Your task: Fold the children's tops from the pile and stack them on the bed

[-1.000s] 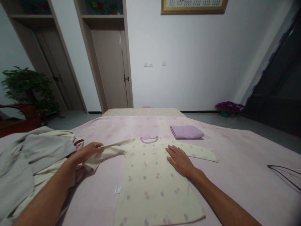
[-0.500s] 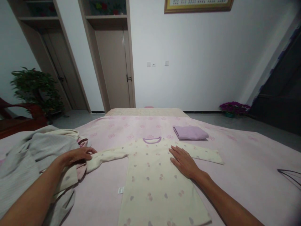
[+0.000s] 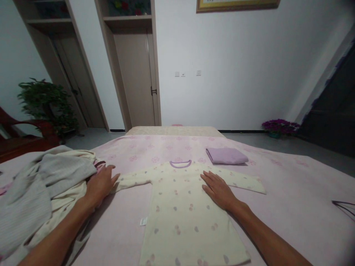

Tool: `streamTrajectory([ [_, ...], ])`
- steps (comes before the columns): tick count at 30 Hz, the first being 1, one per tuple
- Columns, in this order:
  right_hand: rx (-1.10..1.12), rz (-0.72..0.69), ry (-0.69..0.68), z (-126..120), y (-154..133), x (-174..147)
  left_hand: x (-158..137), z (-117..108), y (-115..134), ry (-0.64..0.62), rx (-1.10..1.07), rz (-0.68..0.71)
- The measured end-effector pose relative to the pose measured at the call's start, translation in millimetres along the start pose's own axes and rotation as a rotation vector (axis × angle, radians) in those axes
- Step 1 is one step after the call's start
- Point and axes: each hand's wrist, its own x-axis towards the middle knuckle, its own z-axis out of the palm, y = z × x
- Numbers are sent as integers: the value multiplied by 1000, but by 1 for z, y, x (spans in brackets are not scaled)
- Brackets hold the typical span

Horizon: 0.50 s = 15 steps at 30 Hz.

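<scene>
A cream long-sleeved child's shirt (image 3: 183,210) with small heart prints and a purple neckband lies spread flat, its collar facing away from me. My right hand (image 3: 217,188) rests flat on the upper right of its chest, fingers stretched out. Over by the cuff of the left sleeve is my left hand (image 3: 101,184), its fingers apart, between the sleeve and a heap of clothes (image 3: 61,173). The hand covers the sleeve's end, and whether it touches the cloth I cannot tell. A small white label sticks out at the shirt's left side.
The pink flowered sheet (image 3: 291,207) lies under everything. A folded purple garment (image 3: 227,156) sits beyond the right sleeve. Thin dark wire-like loops (image 3: 344,207) show at the right edge. Behind stand a wooden chair (image 3: 27,136), a green plant (image 3: 47,103) and purple flowers (image 3: 280,125).
My left hand has turned and shifted slightly right, and the clothes beside it have moved away from the left sleeve. My right hand stays in place on the shirt.
</scene>
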Motion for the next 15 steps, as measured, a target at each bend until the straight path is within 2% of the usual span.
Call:
streamTrajectory([
  [1, -1, -2, 0, 0, 0, 0, -12, 1, 7, 35, 43, 27],
  [3, 3, -6, 0, 1, 1, 0, -31, 3, 11, 5, 86, 103],
  [6, 14, -7, -1, 3, 3, 1, -44, 2, -7, -26, 99, 199],
  [11, 10, -6, -19, 5, 5, 1, -36, -3, -55, -78, 111, 263],
  [15, 15, -14, -9, 3, 4, 0, -27, -5, -73, -120, 158, 314],
])
